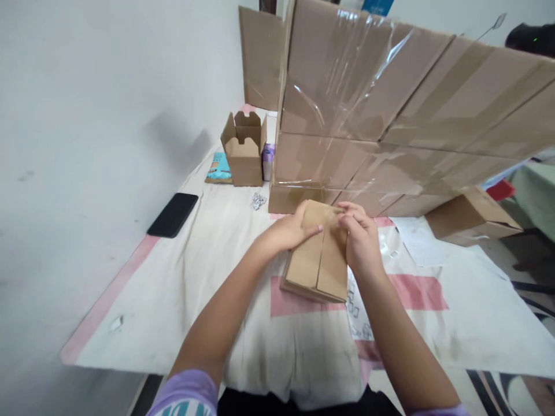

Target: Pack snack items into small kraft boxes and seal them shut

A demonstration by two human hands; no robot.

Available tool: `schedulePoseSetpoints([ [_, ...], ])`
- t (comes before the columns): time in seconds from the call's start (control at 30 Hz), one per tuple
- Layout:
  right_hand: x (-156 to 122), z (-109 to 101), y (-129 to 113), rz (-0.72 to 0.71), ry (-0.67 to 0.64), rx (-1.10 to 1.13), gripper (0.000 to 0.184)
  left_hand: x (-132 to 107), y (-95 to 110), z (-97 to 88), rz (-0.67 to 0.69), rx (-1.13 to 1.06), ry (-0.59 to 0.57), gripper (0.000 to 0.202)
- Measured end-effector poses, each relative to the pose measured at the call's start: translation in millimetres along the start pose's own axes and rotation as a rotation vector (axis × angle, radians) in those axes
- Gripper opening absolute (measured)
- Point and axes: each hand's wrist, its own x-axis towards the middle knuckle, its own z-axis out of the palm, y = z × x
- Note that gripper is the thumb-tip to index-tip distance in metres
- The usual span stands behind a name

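A small flat-folded brown cardboard box (pixel 318 260) is held up just above the white and pink cloth (pixel 208 277) in front of me. My left hand (pixel 289 231) grips its upper left edge, thumb laid across the panel. On the upper right corner sits my right hand (pixel 362 240), its fingers pinched on the top flap. Both hands are closed on the box.
A stack of taped cardboard cartons (pixel 390 115) fills the back right. An assembled small box (pixel 244 149) with open flaps stands at the back beside a teal packet (pixel 219 167). A black phone (pixel 172 214) lies at left, metal clips (pixel 259 200) nearby, a low box (pixel 470 222) at right.
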Motion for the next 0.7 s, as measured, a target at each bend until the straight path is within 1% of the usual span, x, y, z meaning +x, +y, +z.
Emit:
schedulePoseSetpoints([
  [0.07, -0.4, 2.4, 4.2, -0.039, 0.045, -0.02, 0.028, 5.6, -9.8, -6.8, -0.017, -0.153, -0.097, 0.09],
  [0.13, 6.4, 4.4, 7.2, -0.059, 0.01, -0.037, 0.028, 8.8, -15.4, -9.4, -0.051, -0.216, -0.134, 0.093],
  [0.2, 16.0, 5.3, 7.6, -0.075, -0.066, -0.059, 0.027, 10.2, -17.8, -6.4, -0.074, -0.198, -0.089, 0.093],
  [0.27, 22.5, 5.0, 4.6, -0.076, -0.131, -0.082, 0.026, 11.3, -19.0, 1.1, -0.081, -0.138, 0.017, 0.086],
  [0.33, 20.7, 3.9, -1.7, -0.002, -0.189, -0.106, 0.026, 12.9, -19.8, 9.6, -0.055, -0.077, 0.142, 0.075],
  [0.4, 10.3, 2.3, -9.6, 0.116, -0.251, -0.112, 0.026, 14.9, -20.1, 16.6, -0.015, -0.048, 0.229, 0.065],
  [0.47, -4.0, 0.5, -15.5, 0.174, -0.27, -0.099, 0.025, 16.5, -19.7, 20.5, 0.009, -0.044, 0.265, 0.06],
  [0.53, -15.8, -1.6, -15.9, 0.165, -0.23, -0.09, 0.025, 17.1, -18.9, 21.9, 0.019, -0.046, 0.279, 0.06],
  [0.6, -22.0, -3.9, -10.4, 0.162, -0.193, -0.108, 0.023, 16.8, -18.2, 21.9, 0.035, -0.044, 0.29, 0.061],
  [0.7, -23.9, -7.6, 1.2, 0.137, -0.214, -0.151, 0.022, 16.1, -18.6, 21.8, 0.042, -0.038, 0.287, 0.062],
])
